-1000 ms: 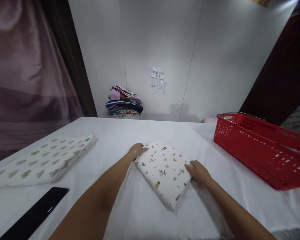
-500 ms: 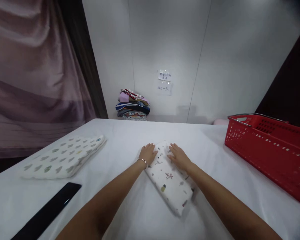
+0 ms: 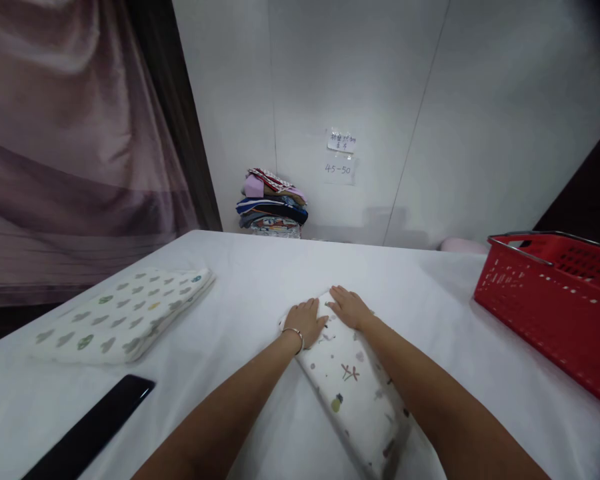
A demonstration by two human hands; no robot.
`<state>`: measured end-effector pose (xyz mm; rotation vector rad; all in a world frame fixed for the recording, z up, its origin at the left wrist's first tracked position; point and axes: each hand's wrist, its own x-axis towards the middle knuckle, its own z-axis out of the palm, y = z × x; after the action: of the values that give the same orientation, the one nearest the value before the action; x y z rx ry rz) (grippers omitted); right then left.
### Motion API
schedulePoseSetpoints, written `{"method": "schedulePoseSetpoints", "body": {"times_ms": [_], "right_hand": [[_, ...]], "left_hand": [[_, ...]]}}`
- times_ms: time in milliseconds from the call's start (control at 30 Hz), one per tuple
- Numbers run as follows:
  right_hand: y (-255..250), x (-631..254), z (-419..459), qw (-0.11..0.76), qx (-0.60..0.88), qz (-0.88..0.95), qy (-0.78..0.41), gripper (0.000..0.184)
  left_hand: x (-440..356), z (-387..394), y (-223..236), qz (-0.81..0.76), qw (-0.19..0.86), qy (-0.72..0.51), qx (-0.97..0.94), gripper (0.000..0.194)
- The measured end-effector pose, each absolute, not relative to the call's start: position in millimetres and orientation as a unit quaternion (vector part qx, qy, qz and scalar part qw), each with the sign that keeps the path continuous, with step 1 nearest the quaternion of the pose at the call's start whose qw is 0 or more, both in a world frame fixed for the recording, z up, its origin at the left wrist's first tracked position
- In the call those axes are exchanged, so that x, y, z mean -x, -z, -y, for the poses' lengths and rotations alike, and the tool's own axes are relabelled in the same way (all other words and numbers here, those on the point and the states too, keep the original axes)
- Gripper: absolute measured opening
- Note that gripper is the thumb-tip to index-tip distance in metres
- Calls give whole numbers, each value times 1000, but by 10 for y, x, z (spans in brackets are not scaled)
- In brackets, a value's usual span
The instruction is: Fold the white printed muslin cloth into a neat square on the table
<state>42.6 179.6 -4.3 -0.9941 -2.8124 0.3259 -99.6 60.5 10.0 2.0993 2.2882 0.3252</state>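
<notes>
My left hand and right hand lie palm down on the far end of the folded pineapple-print cloth, fingers nearly straight and slightly parted, pressing on it but gripping nothing. The cloth runs from under my fingertips back towards me, between my forearms, on the white tablecloth. I judge it light, soft and floppy, with some padding from its layers, and nothing in it fragile. Pinched by one layer it would probably slide open; I'd take it at the folded long edges, thumbs on top and fingers beneath the whole stack. Left of my fingers lies a folded cloud-print cloth, with a flat black glossy slab nearer me; well off to their right stands a red plastic basket.
</notes>
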Motion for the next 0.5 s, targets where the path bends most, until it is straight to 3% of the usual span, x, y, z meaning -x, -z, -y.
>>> {"method": "schedulePoseSetpoints", "body": {"times_ms": [333,500], "right_hand": [[-137,-371,-1832,63,356,911,-196,54],[-280,-812,-1740,103,414,882,-202,51]], "left_hand": [[997,-628,-173,-738,83,-131,-657,58],[1229,-440,-244,-767,61,-232,-595,57]]}}
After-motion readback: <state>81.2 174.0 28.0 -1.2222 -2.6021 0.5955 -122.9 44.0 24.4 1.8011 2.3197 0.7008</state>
